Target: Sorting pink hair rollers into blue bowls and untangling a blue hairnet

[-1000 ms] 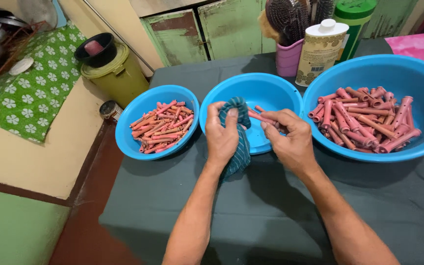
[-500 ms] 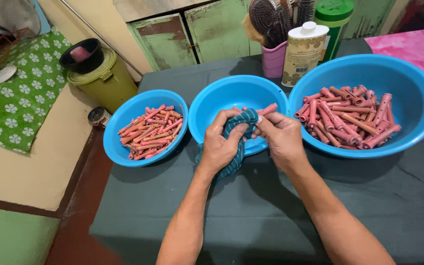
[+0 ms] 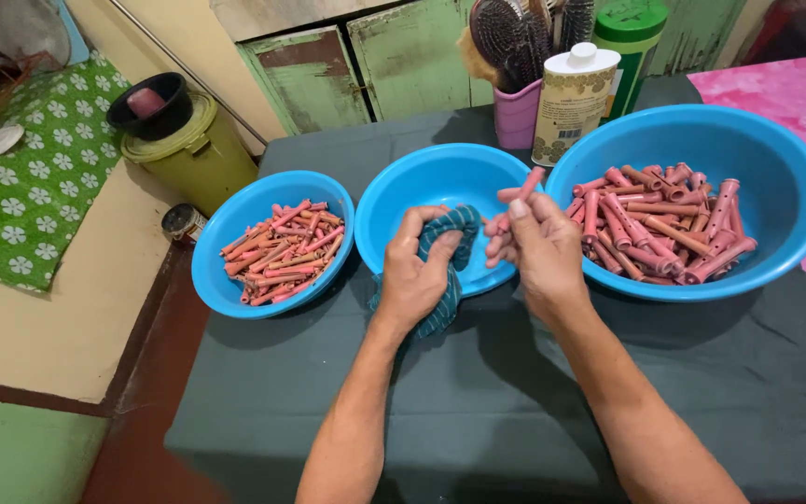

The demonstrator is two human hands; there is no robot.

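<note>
My left hand (image 3: 416,272) grips a bunched teal striped cloth (image 3: 447,271) at the front rim of the middle blue bowl (image 3: 422,191). My right hand (image 3: 538,245) holds a pink plastic roller (image 3: 521,193), tilted up above that bowl's right side, just clear of the cloth. The large blue bowl (image 3: 776,187) at the right holds several thick pink rollers (image 3: 664,224). The smaller blue bowl (image 3: 226,280) at the left holds several thin pink and orange rollers (image 3: 282,252).
All three bowls stand on a table with a dark cloth (image 3: 515,392). Behind them are a pink cup of hairbrushes (image 3: 515,112), a cream powder bottle (image 3: 574,98) and a green-capped container (image 3: 636,37). An olive bin (image 3: 193,154) and green cabinet doors (image 3: 347,65) lie beyond the table's left edge.
My right hand has pulled the roller out of the cloth and lifted it up and to the right. My left hand stays on the cloth, which has sunk slightly lower.
</note>
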